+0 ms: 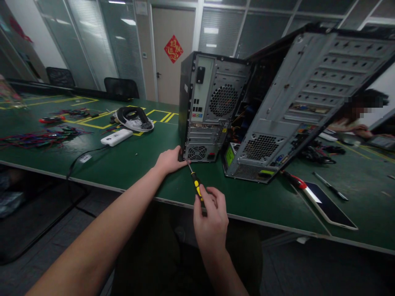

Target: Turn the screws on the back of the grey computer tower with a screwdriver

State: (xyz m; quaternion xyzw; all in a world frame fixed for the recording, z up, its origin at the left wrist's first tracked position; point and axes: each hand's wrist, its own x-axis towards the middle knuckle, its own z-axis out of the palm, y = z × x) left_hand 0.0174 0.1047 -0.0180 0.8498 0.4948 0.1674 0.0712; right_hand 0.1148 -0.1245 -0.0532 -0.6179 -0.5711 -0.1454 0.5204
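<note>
A black and yellow screwdriver (196,184) is held by its handle in my right hand (212,216). Its tip meets the lower left corner of the back of an upright computer case (206,111); the exact contact point is too small to make out. My left hand (169,161) grips that same bottom corner, thumb up along the side and a finger by the screwdriver tip. The case's rear shows a fan grille, ports and a power supply. Close on its right leans a second, larger computer case (279,111), its interior partly visible.
Bundled coloured wires (46,137), a white power strip (116,137) and a black and white handheld device (134,118) lie left. A phone-like tablet (330,205), red-handled pliers (298,181) and a pen (331,187) lie right. Another person (358,119) sits beyond. The table edge (262,223) runs before me.
</note>
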